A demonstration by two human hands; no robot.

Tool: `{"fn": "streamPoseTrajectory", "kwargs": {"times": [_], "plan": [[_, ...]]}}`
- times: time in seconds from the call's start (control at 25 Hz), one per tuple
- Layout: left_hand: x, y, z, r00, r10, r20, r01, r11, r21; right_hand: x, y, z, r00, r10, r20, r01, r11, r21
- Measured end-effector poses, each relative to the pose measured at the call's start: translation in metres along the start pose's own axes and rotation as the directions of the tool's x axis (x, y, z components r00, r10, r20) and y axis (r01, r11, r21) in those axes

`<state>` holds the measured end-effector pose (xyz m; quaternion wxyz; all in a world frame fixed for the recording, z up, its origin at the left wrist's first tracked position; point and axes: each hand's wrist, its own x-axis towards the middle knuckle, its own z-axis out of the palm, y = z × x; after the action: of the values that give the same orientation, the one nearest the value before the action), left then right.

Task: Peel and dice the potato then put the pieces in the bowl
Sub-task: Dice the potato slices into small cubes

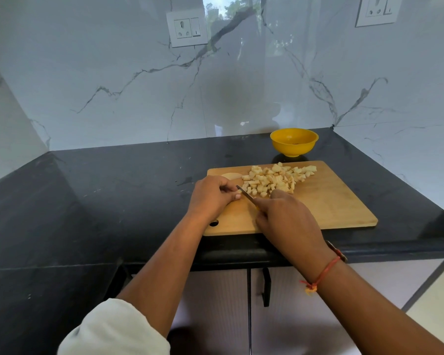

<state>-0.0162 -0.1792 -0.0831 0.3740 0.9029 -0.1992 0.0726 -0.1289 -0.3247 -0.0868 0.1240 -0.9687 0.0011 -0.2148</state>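
One bowl (292, 147), one board (331, 201), left fingers (228, 187) pinching potato piece (238, 196), right fingers (280, 195) gripping knife (244, 192)

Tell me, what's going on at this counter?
A person is dicing potato on a wooden cutting board. The right hand grips a knife, and the left hand holds a small potato piece beside the blade. A pile of diced potato lies on the board; the yellow bowl behind it shows no potato yet.
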Motion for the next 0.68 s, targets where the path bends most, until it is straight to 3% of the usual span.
{"fn": "streamPoseTrajectory", "kwargs": {"times": [0.24,0.44,0.68], "plan": [[-0.004,-0.002,0.003,0.999,0.008,-0.043,-0.007,1.000,0.024,-0.017,0.003,-0.009,0.999,-0.019,-0.040,0.013,0.988,-0.152],[-0.007,-0.004,0.002,0.999,0.016,-0.034,-0.015,0.999,0.037,-0.013,0.000,-0.009,0.991,0.072,-0.109,-0.074,0.997,-0.016],[-0.008,-0.005,0.004,0.998,0.018,-0.054,-0.014,0.998,0.065,-0.013,-0.004,-0.006,0.996,0.054,-0.069,-0.051,0.997,0.051]]}}
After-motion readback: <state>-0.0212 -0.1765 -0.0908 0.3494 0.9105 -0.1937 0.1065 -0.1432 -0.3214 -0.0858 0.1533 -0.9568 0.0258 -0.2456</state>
